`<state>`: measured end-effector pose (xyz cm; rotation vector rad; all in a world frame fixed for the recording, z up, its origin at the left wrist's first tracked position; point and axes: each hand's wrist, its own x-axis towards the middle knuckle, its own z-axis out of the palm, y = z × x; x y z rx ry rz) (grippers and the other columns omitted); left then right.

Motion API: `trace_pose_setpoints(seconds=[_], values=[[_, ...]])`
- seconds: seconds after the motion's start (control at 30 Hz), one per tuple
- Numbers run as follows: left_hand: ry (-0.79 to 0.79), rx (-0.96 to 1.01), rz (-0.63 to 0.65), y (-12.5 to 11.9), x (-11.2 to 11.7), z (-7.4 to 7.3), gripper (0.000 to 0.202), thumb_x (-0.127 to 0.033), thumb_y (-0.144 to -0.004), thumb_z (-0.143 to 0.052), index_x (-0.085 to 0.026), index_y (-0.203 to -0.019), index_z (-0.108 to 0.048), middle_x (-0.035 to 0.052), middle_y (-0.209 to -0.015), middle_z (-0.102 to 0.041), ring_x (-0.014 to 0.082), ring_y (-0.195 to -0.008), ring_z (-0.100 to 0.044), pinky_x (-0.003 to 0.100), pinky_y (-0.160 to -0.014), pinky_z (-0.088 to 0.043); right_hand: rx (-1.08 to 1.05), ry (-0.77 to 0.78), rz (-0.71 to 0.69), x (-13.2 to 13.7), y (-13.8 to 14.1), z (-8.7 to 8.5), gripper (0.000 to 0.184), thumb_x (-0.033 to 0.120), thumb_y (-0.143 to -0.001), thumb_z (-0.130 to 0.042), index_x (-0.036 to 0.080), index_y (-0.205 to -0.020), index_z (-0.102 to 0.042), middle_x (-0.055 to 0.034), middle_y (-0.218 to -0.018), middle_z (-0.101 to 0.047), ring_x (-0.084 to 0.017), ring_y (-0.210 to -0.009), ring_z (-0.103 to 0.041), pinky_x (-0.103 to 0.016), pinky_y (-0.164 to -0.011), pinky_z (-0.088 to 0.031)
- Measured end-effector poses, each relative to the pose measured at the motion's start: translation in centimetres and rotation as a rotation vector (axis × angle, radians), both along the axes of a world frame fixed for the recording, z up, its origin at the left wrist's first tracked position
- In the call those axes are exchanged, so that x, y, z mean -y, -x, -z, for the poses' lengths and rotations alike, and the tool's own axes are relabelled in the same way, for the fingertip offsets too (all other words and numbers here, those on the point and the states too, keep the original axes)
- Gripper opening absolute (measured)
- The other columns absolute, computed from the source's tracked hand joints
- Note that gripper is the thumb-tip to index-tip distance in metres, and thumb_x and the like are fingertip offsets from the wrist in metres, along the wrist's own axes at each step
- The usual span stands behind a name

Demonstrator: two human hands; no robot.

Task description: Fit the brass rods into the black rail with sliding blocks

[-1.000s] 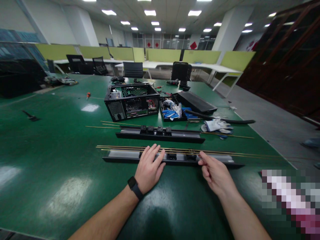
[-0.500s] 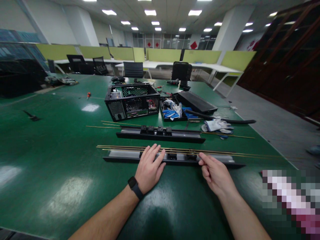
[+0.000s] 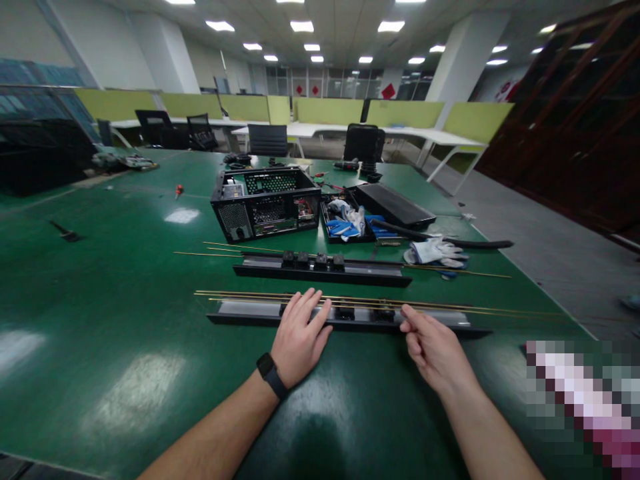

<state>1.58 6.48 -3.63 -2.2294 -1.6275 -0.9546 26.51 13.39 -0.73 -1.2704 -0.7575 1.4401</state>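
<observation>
In front of me lies a long black channel (image 3: 260,320) with a pale inner strip and small black blocks (image 3: 384,311) in it. Several thin brass rods (image 3: 245,294) run lengthwise over it, sticking out far to the right. My left hand (image 3: 300,330), with a dark watch on its wrist, lies with fingers stretched across the rods and the channel, hiding part of one block. At the channel's right part, my right hand (image 3: 433,343) is closed, thumb and index finger pinching the nearest brass rod. Behind lies a second black channel (image 3: 270,271) with several black blocks and brass rods.
Farther back on the green table (image 3: 125,300) stand an open black computer case (image 3: 265,207), a black tray (image 3: 371,235) with gloves, and a flat black panel (image 3: 395,203). A white glove (image 3: 435,251) and a black tube (image 3: 475,243) lie at the right.
My right hand has shifted slightly right, and the left end of the nearest rod has slid right with it. My left hand stays in place.
</observation>
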Motion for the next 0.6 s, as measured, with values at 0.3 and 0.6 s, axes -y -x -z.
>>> trace_pose_setpoints(seconds=[0.3, 0.6], values=[[-0.011, 0.005, 0.002, -0.04, 0.01, -0.14, 0.049, -0.021, -0.092, -0.055, -0.020, -0.141, -0.048, 0.0148, -0.143, -0.052, 0.0295, -0.140, -0.040, 0.056, -0.115, -0.034, 0.022, -0.027, -0.050, -0.12, 0.15, 0.86, 0.036, 0.039, -0.065, -0.086, 0.015, -0.071, -0.061, -0.0010, -0.061, -0.061, -0.002, -0.031, -0.036, -0.013, -0.023, -0.020], [-0.008, 0.008, 0.004, -0.03, 0.02, -0.14, 0.050, -0.020, -0.092, -0.056, -0.020, -0.141, -0.048, 0.0148, -0.143, -0.052, 0.0296, -0.140, -0.040, 0.056, -0.115, -0.034, -0.025, -0.007, 0.012, -0.30, -0.44, 0.46, 0.036, 0.035, -0.063, -0.087, 0.015, -0.067, -0.058, 0.0008, -0.058, -0.059, -0.002, -0.030, -0.036, -0.013, -0.022, -0.020]])
